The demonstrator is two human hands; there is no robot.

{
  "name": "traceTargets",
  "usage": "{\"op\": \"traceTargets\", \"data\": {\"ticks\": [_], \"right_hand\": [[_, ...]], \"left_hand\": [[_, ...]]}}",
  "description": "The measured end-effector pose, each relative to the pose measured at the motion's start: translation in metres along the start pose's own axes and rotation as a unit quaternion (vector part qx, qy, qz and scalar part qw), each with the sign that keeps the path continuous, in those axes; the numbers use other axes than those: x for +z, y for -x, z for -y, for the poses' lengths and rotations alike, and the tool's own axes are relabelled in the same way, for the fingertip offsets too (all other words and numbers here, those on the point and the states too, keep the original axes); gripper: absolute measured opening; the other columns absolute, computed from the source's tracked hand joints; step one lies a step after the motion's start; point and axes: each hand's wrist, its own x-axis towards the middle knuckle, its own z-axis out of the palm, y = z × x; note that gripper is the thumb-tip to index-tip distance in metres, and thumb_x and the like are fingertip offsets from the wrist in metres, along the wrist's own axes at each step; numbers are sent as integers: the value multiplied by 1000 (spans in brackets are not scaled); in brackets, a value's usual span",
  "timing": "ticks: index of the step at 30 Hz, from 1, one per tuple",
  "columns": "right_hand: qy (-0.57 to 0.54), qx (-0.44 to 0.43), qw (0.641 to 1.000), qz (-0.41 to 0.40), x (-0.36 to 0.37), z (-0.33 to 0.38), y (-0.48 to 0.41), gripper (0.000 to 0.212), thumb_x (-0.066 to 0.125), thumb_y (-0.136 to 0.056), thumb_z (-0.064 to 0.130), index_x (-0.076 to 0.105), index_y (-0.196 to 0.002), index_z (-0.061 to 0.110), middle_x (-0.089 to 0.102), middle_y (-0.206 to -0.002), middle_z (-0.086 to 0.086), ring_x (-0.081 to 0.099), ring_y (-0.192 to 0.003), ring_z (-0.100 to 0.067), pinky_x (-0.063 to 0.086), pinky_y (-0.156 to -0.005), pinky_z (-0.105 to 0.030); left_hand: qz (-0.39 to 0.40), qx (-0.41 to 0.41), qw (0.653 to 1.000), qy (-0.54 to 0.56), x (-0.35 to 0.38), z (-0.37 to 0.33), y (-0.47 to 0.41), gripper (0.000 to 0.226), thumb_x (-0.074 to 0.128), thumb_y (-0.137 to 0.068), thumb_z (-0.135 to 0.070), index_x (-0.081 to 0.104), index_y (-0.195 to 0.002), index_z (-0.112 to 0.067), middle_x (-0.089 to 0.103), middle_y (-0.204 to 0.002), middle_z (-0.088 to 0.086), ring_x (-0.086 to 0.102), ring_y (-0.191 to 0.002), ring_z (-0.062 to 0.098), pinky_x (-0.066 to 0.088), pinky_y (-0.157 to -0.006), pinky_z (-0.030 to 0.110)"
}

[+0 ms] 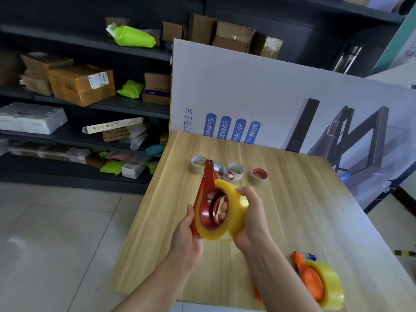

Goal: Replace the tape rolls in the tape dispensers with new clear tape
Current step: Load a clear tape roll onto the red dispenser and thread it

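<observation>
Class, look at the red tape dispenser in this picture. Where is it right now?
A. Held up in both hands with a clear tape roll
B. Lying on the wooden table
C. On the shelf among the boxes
A: the left hand and right hand grip the red tape dispenser and clear tape roll above the wooden table.

Red dispenser [208, 194], yellowish clear tape [234, 219], wood-grain table [281, 199].

Left hand [188, 235] and right hand [253, 218] raised, fingers curled (both gripping)
</observation>
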Motion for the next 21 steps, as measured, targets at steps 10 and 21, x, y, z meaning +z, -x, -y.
{"op": "traceTargets", "data": {"ticks": [10, 21], "right_hand": [[35, 51, 998, 4, -24, -16, -1, 45, 48, -84, 28, 65, -46, 10, 54, -51, -8, 47, -42, -18, 41, -48, -26], [66, 87, 994, -18, -46, -36, -10, 38, 50, -84, 30, 66, -59, 6, 57, -51, -8, 50, -41, -18, 46, -51, -26]], "left_hand": [[-105, -38, 993, 35, -15, 31, 6, 26, 48, -89, -20, 68, -99, -7, 68, -88, 12, 64, -80, 23, 47, -77, 32], [-134, -97, 986, -1, -42, 52, 8, 21, 55, -90, -33, 68, -99, -19, 73, -98, 1, 62, -102, 15, 35, -91, 33]]}}
